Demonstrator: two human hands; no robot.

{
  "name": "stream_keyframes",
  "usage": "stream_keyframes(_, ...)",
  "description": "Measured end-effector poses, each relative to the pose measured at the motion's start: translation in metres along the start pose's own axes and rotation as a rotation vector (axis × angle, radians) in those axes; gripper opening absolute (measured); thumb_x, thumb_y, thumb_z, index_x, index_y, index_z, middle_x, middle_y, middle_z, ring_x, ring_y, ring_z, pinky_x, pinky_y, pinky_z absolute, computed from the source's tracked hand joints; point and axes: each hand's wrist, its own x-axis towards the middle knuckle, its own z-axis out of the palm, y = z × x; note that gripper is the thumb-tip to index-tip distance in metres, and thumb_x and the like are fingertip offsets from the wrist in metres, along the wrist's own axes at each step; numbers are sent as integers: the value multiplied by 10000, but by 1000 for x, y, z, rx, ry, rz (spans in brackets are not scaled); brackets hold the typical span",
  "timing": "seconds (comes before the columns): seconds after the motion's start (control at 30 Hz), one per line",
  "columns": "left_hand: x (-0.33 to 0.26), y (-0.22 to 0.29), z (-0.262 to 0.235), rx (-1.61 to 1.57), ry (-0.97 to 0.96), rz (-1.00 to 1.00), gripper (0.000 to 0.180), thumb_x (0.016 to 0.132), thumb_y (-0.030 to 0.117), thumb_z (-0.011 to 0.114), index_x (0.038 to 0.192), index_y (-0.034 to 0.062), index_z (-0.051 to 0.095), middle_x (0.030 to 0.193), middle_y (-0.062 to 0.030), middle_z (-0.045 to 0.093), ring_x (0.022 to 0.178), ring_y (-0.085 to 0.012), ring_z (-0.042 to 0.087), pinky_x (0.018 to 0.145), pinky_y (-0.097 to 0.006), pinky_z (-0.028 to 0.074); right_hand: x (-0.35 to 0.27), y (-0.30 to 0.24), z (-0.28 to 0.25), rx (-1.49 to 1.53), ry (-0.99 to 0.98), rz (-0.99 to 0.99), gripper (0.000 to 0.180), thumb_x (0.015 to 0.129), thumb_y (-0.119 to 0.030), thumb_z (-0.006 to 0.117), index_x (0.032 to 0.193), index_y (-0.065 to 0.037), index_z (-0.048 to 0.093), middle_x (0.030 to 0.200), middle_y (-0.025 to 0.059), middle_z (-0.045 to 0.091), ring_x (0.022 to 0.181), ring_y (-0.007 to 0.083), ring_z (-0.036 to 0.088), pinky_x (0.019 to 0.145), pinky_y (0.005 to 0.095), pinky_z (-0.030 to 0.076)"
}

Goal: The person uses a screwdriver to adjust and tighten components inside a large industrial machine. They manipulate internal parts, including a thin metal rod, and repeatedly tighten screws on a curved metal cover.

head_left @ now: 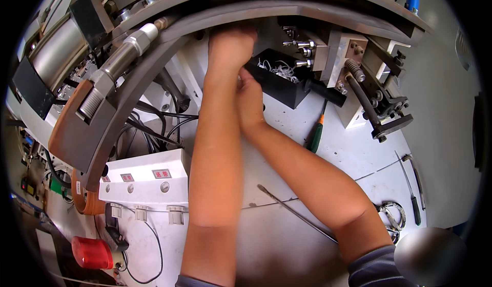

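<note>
The work seems unfinished: the left hand and right hand reach beside the black box toward the far edge of the worktop, their grip impossible to tell.

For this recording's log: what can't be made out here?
All in the head view:
- Left hand: its fingers, and anything they hold, are hidden beneath the curved metal beam.
- Right hand: its fingertips are covered by the left forearm.
- Long metal rod: its lower end is hidden by the right forearm.
- Grey patch, lower right: too blurred to identify.
</note>
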Motion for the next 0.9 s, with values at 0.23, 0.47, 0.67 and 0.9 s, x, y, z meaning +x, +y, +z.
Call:
stream_keyframes(0.23, 0, 4, -26, 148, 195, 65, 377, 986, 305, 454, 1239, 91, 632, 1197, -133, 683, 1095, -328, 636, 940, -422, 493, 7, -59, 0, -89, 73, -79, 299, 965, -89, 538, 1244, 13, 512, 972, 202, 672, 883, 315, 658, 821, 412, 499)
stream_keyframes(0.47, -5, 18, -17, 89, 367, 119, 351, 972, 242, 455, 1196, 45, 641, 1130, -165, 698, 963, -320, 682, 870, -406, 523, 29, -72, -18, 205, -64, -44, 225, 990, -100, 520, 1151, 40, 591, 782, 64, 636, 600, 100, 556, 541, 273, 446)
stream_keyframes(0.67, -5, 28, -23, 68, 209, 32, 310, 946, 204, 481, 1113, 31, 676, 1047, -181, 712, 856, -318, 698, 814, -405, 539, 30, -76, -17, 253, 13, -50, 309, 1006, -102, 498, 1273, 2, 614, 756, 13, 617, 561, 58, 489, 493, 233, 400)
stream_keyframes(0.9, -1, 25, -12, -22, 244, 42, 265, 883, 193, 571, 1049, 35, 705, 1054, -189, 706, 947, -341, 669, 863, -430, 522, 26, -75, -12, 255, 61, -92, 331, 1002, -113, 510, 1294, -5, 622, 752, -9, 605, 568, 54, 471, 498, 230, 390)
